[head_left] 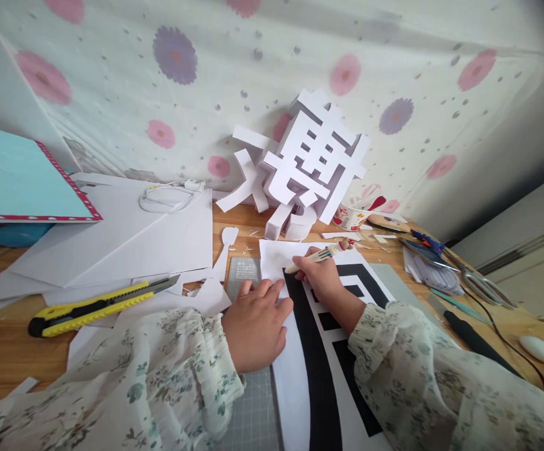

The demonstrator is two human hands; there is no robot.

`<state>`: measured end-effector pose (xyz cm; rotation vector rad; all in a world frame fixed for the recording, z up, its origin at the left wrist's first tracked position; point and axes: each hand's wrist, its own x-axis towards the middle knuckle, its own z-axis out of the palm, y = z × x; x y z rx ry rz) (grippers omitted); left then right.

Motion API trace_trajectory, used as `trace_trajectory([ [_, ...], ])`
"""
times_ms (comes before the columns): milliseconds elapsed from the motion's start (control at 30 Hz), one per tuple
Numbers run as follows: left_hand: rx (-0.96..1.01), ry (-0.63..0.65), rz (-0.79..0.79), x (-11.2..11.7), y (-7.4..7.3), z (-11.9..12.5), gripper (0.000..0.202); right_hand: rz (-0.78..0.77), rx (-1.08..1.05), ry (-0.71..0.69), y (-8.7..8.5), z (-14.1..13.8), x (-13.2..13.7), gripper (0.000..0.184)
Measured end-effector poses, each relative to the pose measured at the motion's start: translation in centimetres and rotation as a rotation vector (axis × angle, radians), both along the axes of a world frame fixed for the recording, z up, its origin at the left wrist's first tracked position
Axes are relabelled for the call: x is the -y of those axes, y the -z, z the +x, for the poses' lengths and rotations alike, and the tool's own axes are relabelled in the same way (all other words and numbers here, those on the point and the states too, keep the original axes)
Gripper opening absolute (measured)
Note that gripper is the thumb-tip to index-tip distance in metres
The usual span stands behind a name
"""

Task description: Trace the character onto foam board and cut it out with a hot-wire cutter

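My right hand (pixel 321 274) grips a multicolour pen (pixel 325 253), white with a red figure on its top end. The pen's tip meets the upper edge of a black printed shape (pixel 316 369) on a white sheet (pixel 291 369). Lying flat with its fingers apart, my left hand (pixel 258 322) presses on the sheet's left side. Under the sheet lies a grey cutting mat (pixel 257 401) with grid lines. A yellow and black utility knife (pixel 102 304), blade out, rests on papers to the left of my left hand.
White three-dimensional paper characters (pixel 313 156) stand against the flowered curtain. White boards (pixel 126 244) and a white cable (pixel 171 197) are at left. A cup of tools (pixel 349 218), scissors (pixel 490 285), a black-handled knife (pixel 478 341) and a white mouse (pixel 541 349) lie at right.
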<state>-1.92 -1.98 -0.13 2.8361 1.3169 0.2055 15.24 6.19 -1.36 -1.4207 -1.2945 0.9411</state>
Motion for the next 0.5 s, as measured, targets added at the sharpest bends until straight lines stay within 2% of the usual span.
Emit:
trace_trajectory([
  [500, -0.016, -0.007, -0.012, 0.17, -0.45, 0.12, 0.019, 0.081, 0.075, -0.028, 0.65, 0.20, -0.11, 0.029],
])
